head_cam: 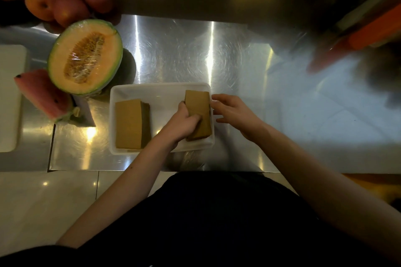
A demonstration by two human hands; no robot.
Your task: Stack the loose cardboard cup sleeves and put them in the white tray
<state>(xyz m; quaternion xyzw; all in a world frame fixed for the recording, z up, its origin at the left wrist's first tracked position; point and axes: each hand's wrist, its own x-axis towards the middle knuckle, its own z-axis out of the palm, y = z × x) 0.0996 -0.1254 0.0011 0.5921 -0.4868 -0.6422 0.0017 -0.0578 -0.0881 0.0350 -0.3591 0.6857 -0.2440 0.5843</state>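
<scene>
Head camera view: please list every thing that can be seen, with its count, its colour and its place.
white tray: one, white, on the steel counter in front of the person.
sleeve stacks: two, brown cardboard, both in the tray; left stack lies free, right stack is by the right wall.
steel counter: one, silver.
half melon: one, orange flesh and green rind, under clear film, far left of the tray.
watermelon slice: one, red, left of the tray.
round fruits: about four, red-orange, far left corner.
cutting board: one, whitish, left edge.
left hand: grips the right stack.
right hand: open, beside the tray's right edge.
</scene>
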